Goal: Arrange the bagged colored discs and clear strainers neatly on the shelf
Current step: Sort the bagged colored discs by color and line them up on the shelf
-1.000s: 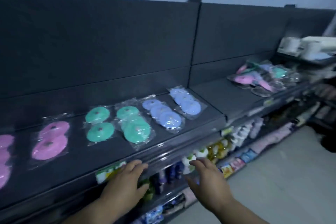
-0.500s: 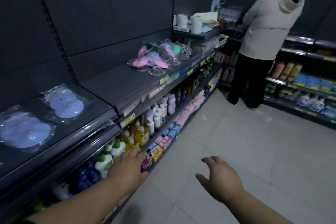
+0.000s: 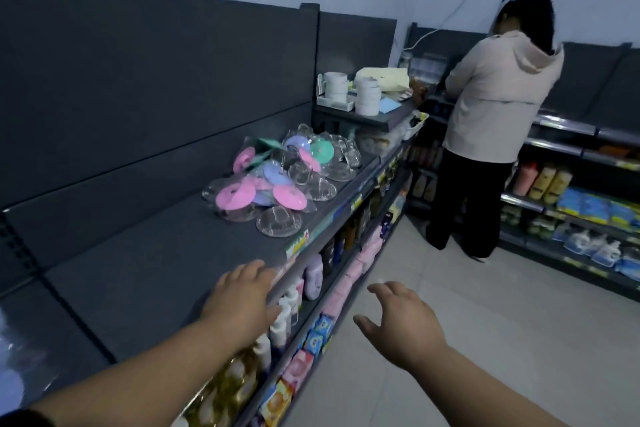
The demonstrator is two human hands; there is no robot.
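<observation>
Discs (image 3: 239, 196) and strainers (image 3: 278, 222) heaped far on shelf (image 3: 145, 267); left hand (image 3: 239, 298) near edge, right hand (image 3: 398, 326) empty, fingers spread.

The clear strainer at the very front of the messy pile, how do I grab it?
Probably pinch the near rim of the clear strainer, coming from the aisle side with the right hand. It lies low and round at the pile's front by the shelf edge, and a pink disc sits at its far side, so the near rim is the free part.

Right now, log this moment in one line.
left hand: open, over shelf | right hand: open, over floor | bagged discs and strainers: jumbled pile, untouched
</observation>
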